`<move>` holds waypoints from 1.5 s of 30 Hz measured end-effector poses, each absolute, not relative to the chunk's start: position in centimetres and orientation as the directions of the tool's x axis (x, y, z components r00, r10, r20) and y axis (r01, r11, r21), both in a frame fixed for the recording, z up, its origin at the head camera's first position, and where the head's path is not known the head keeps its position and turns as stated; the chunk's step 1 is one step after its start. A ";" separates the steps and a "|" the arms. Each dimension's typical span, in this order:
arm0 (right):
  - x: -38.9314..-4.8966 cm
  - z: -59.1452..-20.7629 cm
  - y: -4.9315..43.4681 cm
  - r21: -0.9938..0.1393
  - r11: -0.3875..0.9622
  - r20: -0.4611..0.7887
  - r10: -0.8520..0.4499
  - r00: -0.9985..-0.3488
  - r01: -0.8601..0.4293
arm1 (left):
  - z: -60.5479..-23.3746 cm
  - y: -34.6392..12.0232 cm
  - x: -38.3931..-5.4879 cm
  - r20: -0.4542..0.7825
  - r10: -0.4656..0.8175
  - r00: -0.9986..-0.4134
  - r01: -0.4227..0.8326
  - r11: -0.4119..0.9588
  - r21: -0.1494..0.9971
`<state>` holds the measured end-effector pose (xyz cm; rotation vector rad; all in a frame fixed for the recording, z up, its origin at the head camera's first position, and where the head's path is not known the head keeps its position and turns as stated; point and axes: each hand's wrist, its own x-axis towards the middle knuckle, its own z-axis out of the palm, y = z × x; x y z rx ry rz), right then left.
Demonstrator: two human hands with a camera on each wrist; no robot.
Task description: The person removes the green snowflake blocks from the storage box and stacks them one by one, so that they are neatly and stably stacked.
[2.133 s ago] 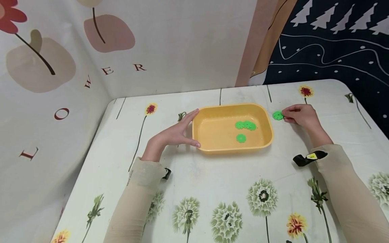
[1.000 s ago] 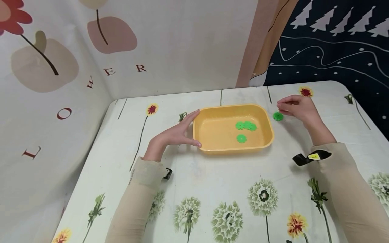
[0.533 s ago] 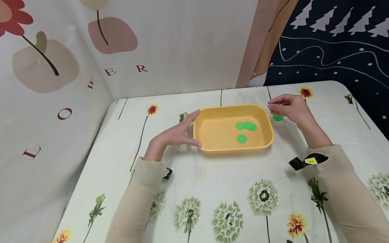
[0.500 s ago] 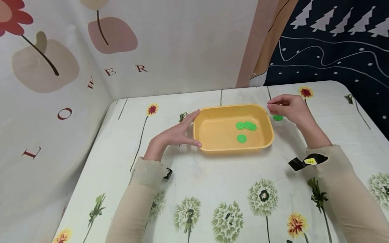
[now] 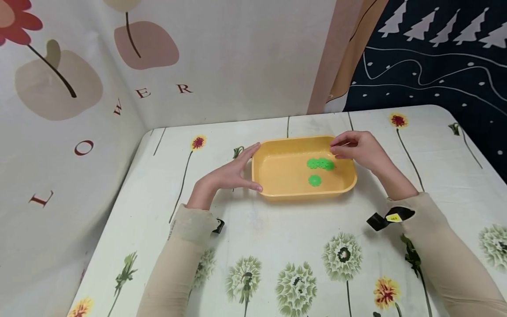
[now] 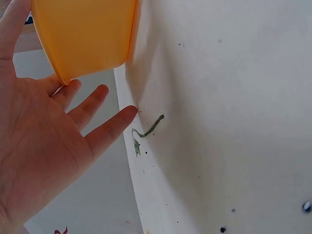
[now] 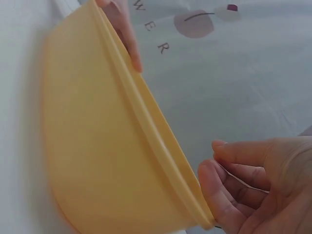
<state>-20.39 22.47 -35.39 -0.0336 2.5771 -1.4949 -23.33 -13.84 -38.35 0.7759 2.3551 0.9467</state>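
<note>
A shallow yellow plastic tray sits mid-table. Its right half holds green notched discs: one lies alone, and others overlap in a row farther back. My left hand rests on the tray's left end, thumb and fingers spread across it; straight fingers show in the left wrist view. My right hand hovers over the tray's far right corner with fingers bent. The right wrist view shows a gap between thumb and forefinger, with nothing visible in it. The disc outside the tray is out of sight, its spot covered by my right hand.
A white flower-printed cloth covers the table. Behind it hangs a pale printed curtain, with a dark tree-patterned cloth at the right. A black strap with a yellow label sits at my right wrist.
My right hand has left the green disc on the table and moved left, over the tray's right rim. The left hand, tray and discs inside it have stayed put.
</note>
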 end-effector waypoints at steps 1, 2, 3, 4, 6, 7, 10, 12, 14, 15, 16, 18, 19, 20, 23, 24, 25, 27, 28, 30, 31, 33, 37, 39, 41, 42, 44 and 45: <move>-20.3 -35.4 22.3 -0.865 0.500 -0.127 -0.121 -0.985 0.050 | -38.3 -13.8 -23.3 -0.221 0.655 -0.723 0.320 0.601 0.732; -20.3 -35.5 22.2 -0.863 0.504 -0.125 -0.140 -0.982 0.039 | -38.3 -13.8 -23.3 -0.221 0.656 -0.722 0.322 0.601 0.731; -20.3 -35.5 22.0 -0.862 0.507 -0.122 -0.160 -0.979 0.024 | -38.3 -13.8 -23.3 -0.224 0.655 -0.722 0.321 0.603 0.730; -20.3 -35.6 21.9 -0.857 0.515 -0.118 -0.181 -0.976 0.008 | -38.3 -13.8 -23.3 -0.224 0.656 -0.721 0.322 0.603 0.730; -20.2 -35.7 21.6 -0.845 0.534 -0.106 -0.214 -0.971 -0.026 | -38.3 -13.8 -23.4 -0.223 0.657 -0.720 0.324 0.603 0.729; -20.2 -35.8 21.5 -0.837 0.546 -0.102 -0.229 -0.968 -0.041 | -38.3 -13.8 -23.4 -0.223 0.657 -0.720 0.324 0.603 0.729; -20.2 -35.9 21.0 -0.811 0.579 -0.095 -0.267 -0.959 -0.080 | -38.3 -13.8 -23.4 -0.223 0.655 -0.722 0.324 0.605 0.727; -20.2 -36.0 20.8 -0.804 0.588 -0.101 -0.292 -0.951 -0.095 | -38.3 -13.8 -23.4 -0.224 0.655 -0.722 0.324 0.606 0.726; -20.3 -36.1 20.5 -0.796 0.595 -0.110 -0.319 -0.941 -0.109 | -38.3 -13.8 -23.3 -0.224 0.654 -0.722 0.324 0.607 0.726; -20.3 -36.1 20.4 -0.795 0.596 -0.117 -0.333 -0.936 -0.112 | -38.2 -13.8 -23.3 -0.224 0.655 -0.721 0.324 0.605 0.728; -20.3 -36.1 20.3 -0.790 0.602 -0.126 -0.345 -0.930 -0.116 | -38.2 -13.8 -23.2 -0.223 0.655 -0.721 0.324 0.604 0.728; -20.4 -36.1 20.0 -0.788 0.604 -0.149 -0.378 -0.914 -0.121 | -38.2 -13.8 -23.2 -0.223 0.655 -0.722 0.321 0.603 0.730; -20.4 -36.2 19.9 -0.786 0.606 -0.165 -0.395 -0.904 -0.122 | -38.2 -13.8 -23.2 -0.223 0.654 -0.723 0.320 0.603 0.731; -20.4 -36.2 19.7 -0.782 0.610 -0.182 -0.414 -0.892 -0.124 | -38.2 -13.8 -23.2 -0.222 0.654 -0.723 0.319 0.602 0.732; -20.5 -36.7 19.0 -0.761 0.637 -0.244 -0.458 -0.854 -0.124 | -38.3 -13.9 -23.3 -0.223 0.652 -0.725 0.315 0.602 0.734; -20.5 -36.9 18.8 -0.748 0.653 -0.266 -0.463 -0.846 -0.122 | -38.3 -13.9 -23.3 -0.224 0.652 -0.724 0.314 0.601 0.735; -20.5 -37.0 18.6 -0.729 0.673 -0.283 -0.463 -0.840 -0.125 | -38.3 -13.9 -23.3 -0.225 0.652 -0.724 0.312 0.601 0.736; -20.4 -37.4 18.4 -0.689 0.711 -0.303 -0.459 -0.835 -0.140 | -38.3 -13.8 -23.3 -0.226 0.652 -0.724 0.311 0.601 0.736; -20.4 -37.6 18.3 -0.669 0.727 -0.304 -0.457 -0.836 -0.153 | -38.3 -13.8 -23.3 -0.227 0.651 -0.724 0.310 0.602 0.736; -20.3 -37.9 18.1 -0.631 0.754 -0.296 -0.451 -0.842 -0.182 | -38.3 -13.8 -23.3 -0.228 0.650 -0.725 0.309 0.603 0.736; -20.3 -38.0 18.0 -0.615 0.763 -0.285 -0.453 -0.845 -0.202 | -38.3 -13.8 -23.3 -0.228 0.648 -0.726 0.308 0.603 0.736; -20.4 -38.3 17.8 -0.591 0.778 -0.275 -0.444 -0.853 -0.214 | -38.2 -13.8 -23.3 -0.225 0.648 -0.728 0.308 0.602 0.736; -20.4 -38.6 17.6 -0.576 0.792 -0.274 -0.418 -0.866 -0.201 | -38.2 -13.8 -23.2 -0.223 0.649 -0.728 0.308 0.599 0.739; -20.4 -38.7 17.5 -0.579 0.793 -0.276 -0.410 -0.869 -0.190 | -38.3 -13.8 -23.2 -0.222 0.649 -0.727 0.307 0.597 0.741; -20.4 -38.8 17.5 -0.588 0.787 -0.272 -0.409 -0.871 -0.186 | -38.3 -13.8 -23.2 -0.224 0.649 -0.727 0.305 0.597 0.742; -20.4 -38.9 17.6 -0.594 0.783 -0.269 -0.409 -0.872 -0.184 | -38.3 -13.8 -23.2 -0.225 0.649 -0.727 0.304 0.598 0.742; -20.4 -39.0 17.6 -0.606 0.774 -0.261 -0.412 -0.873 -0.184 | -38.3 -13.8 -23.2 -0.224 0.650 -0.726 0.305 0.597 0.742; -20.4 -39.0 17.6 -0.613 0.769 -0.257 -0.414 -0.873 -0.184 | -38.3 -13.8 -23.2 -0.226 0.648 -0.727 0.304 0.599 0.741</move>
